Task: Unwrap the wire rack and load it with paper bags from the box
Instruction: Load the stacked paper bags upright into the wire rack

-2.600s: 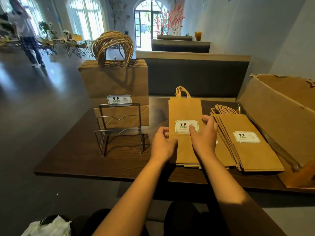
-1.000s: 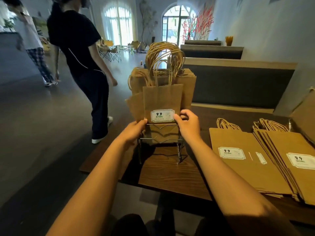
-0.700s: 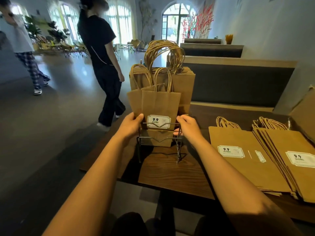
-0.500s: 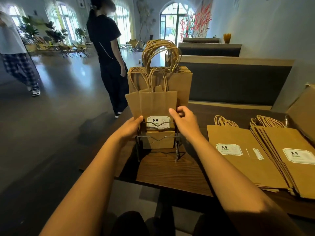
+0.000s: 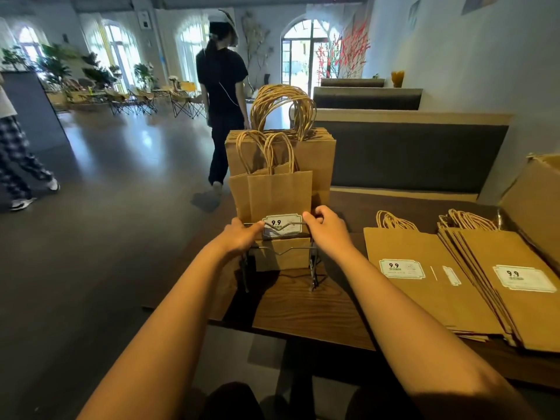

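A black wire rack stands at the table's left end. Its rear tier holds a thick bunch of large brown paper bags. The front tier holds a few small paper bags standing upright, handles up, with a "9.9" label behind the top wire. My left hand grips their left edge at the top wire, thumb over the label. On the right edge, my right hand grips them with curled fingers. More bags lie flat in two stacks on the right.
The dark wooden table has its near edge close to me. An open cardboard box lies at the far right. A bench back runs behind the table. A person in black walks away on the left; another person is at the left edge.
My hands took small bags from the flat stack and set them in the rack's front tier; they have since slid lower behind the wire. The person in black has walked farther off.
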`<state>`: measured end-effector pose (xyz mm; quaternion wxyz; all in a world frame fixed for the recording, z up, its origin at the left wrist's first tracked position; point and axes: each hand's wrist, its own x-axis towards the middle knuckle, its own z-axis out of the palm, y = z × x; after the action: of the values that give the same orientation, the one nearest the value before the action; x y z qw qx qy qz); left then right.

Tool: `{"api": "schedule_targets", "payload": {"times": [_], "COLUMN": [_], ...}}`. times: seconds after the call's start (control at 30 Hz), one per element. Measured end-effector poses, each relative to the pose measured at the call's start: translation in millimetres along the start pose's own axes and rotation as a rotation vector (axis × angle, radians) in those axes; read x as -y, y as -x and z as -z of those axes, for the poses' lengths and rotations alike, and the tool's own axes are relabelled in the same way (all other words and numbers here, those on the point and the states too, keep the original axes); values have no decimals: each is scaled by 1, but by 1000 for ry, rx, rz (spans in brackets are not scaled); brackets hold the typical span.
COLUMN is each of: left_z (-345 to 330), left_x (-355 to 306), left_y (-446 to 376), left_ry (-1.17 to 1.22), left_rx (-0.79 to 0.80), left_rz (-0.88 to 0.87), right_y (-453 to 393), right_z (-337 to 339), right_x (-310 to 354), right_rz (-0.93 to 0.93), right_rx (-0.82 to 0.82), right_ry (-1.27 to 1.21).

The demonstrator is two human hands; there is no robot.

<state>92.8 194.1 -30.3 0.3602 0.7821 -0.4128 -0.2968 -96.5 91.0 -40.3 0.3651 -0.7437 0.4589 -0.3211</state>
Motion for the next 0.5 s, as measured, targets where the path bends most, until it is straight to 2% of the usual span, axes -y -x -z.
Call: {"api": "schedule_targets", "payload": {"times": [0.37, 0.5], "left_z": [8, 13], "left_x": [-22, -25], "left_y": [31, 32], "left_ry": [-266, -456], "left_rx": [61, -12], "left_rz": [-1, 4], "right_y": [8, 11], "right_z": [14, 20], "right_x": [6, 7], "right_rz": [63, 69], "right_rx": [-16, -40], "right_ry": [-32, -49]}}
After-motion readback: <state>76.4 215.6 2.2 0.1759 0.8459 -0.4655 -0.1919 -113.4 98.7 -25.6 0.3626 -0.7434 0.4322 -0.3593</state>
